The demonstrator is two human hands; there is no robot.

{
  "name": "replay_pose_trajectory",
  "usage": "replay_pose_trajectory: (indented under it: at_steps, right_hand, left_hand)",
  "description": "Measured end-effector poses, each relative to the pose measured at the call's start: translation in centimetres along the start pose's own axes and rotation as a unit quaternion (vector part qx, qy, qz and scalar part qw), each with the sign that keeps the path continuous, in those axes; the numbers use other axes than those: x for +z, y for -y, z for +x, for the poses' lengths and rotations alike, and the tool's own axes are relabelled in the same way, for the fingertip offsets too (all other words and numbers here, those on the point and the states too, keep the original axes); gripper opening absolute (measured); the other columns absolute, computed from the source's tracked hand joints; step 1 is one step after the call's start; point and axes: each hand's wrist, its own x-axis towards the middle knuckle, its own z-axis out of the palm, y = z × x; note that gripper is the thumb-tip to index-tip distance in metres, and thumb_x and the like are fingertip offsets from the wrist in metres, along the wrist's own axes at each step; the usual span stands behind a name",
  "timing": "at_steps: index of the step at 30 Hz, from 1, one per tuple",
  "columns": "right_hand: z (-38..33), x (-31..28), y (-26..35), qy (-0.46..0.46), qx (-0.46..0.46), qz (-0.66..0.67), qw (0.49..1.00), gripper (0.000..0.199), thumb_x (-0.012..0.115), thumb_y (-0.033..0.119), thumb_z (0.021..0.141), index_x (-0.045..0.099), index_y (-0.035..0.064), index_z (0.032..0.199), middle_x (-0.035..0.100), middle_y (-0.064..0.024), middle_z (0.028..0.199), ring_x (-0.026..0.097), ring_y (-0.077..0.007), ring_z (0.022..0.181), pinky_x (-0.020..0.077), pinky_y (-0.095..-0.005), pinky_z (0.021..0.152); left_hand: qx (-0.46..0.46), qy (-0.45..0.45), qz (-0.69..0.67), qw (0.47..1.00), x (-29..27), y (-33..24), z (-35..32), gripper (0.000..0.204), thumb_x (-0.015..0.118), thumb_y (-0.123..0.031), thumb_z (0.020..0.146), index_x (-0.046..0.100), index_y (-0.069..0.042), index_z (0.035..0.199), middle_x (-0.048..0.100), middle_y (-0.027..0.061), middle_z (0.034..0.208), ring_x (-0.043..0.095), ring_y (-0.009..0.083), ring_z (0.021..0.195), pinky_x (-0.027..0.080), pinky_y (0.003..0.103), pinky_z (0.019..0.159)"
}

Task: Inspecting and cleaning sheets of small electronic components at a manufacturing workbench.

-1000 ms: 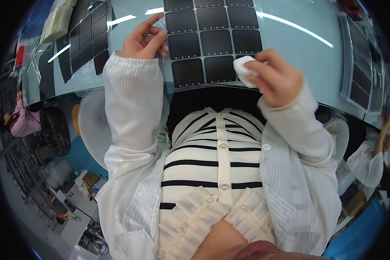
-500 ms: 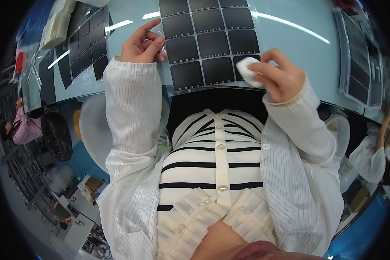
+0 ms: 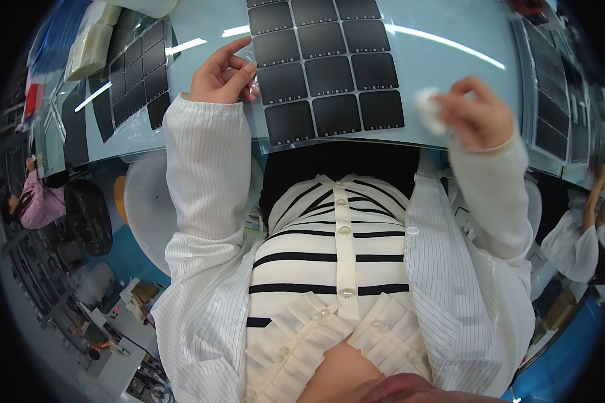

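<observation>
A clear-edged sheet of dark rectangular panels (image 3: 326,75) lies on the glass-topped table, its near edge close to the table's front. My left hand (image 3: 223,75) is at the sheet's left edge, with index finger stretched out, other fingers curled and the thumb pressed in, pinching the margin. To the right of the sheet, my right hand (image 3: 480,115) is raised and smeared by motion. Its fingers are closed on a small folded white wipe (image 3: 430,111), which is apart from the panels.
Another sheet of dark panels (image 3: 140,74) lies at the left, near a stack of clear plastic film (image 3: 94,41). More panel sheets (image 3: 548,94) are stacked at the right. The table's front edge (image 3: 141,149) runs across before me. Other people (image 3: 42,201) sit farther off.
My right hand has moved right with the white wipe, off the sheet's lower right panel, which now shows in full. My left hand stays at the left edge.
</observation>
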Motion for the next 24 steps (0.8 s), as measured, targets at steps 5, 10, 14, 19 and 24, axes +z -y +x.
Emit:
replay_pose_trajectory:
  at_steps: [5,10,14,19,24]
  right_hand:
    - [1.3,-0.6,-4.7,-0.192,0.209,-0.101,0.954,0.027,0.068,0.016,0.079,0.065,0.0132,0.106,0.059,-0.0045,0.089,0.054,-0.0108,0.062,0.0467,-0.0227,0.056]
    - [0.8,0.5,-4.3,-0.219,0.24,-0.09,0.941,0.029,0.064,0.018,0.083,0.062,0.0104,0.111,0.061,-0.0059,0.092,0.057,-0.0108,0.066,0.047,-0.0217,0.058]
    - [0.2,2.0,-1.1,-0.072,0.367,0.388,0.842,0.038,0.058,0.015,0.086,0.051,0.0023,0.121,0.061,-0.0089,0.088,0.059,-0.0119,0.071,0.0484,-0.0225,0.061]
    - [2.3,4.9,1.1,-0.023,0.367,0.503,0.782,0.049,0.057,0.009,0.086,0.037,0.0008,0.13,0.061,-0.0087,0.083,0.058,-0.011,0.061,0.047,-0.02,0.053]
    - [3.8,4.6,2.1,-0.038,0.34,0.487,0.804,0.055,0.059,0.006,0.084,0.034,0.0011,0.132,0.062,-0.007,0.078,0.055,-0.0082,0.054,0.0438,-0.0179,0.047]
  left_hand:
    - [-0.028,0.02,-0.078,0.996,-0.8,-0.4,0.1,0.044,0.056,0.0,0.084,0.044,0.0,0.126,0.055,0.0069,0.075,0.057,0.0134,0.057,0.048,0.024,0.053]
    - [-0.059,0.032,-0.137,0.988,-1.5,-0.3,0.2,0.046,0.056,0.002,0.083,0.043,0.001,0.127,0.055,0.007,0.075,0.056,0.014,0.054,0.046,0.024,0.05]
    - [-0.051,0.05,-0.155,0.985,-1.9,0.1,0.5,0.046,0.056,0.001,0.083,0.042,0.002,0.127,0.054,0.0069,0.076,0.055,0.0138,0.054,0.046,0.024,0.049]
    - [-0.046,0.069,-0.172,0.982,-2.0,0.3,0.2,0.047,0.055,0.001,0.083,0.041,0.002,0.128,0.054,0.0068,0.079,0.056,0.0136,0.054,0.045,0.023,0.049]
    - [-0.025,0.071,-0.213,0.974,-1.7,-0.1,-2.0,0.049,0.053,0.002,0.083,0.038,0.001,0.13,0.052,0.0065,0.084,0.056,0.0132,0.053,0.047,0.022,0.047]
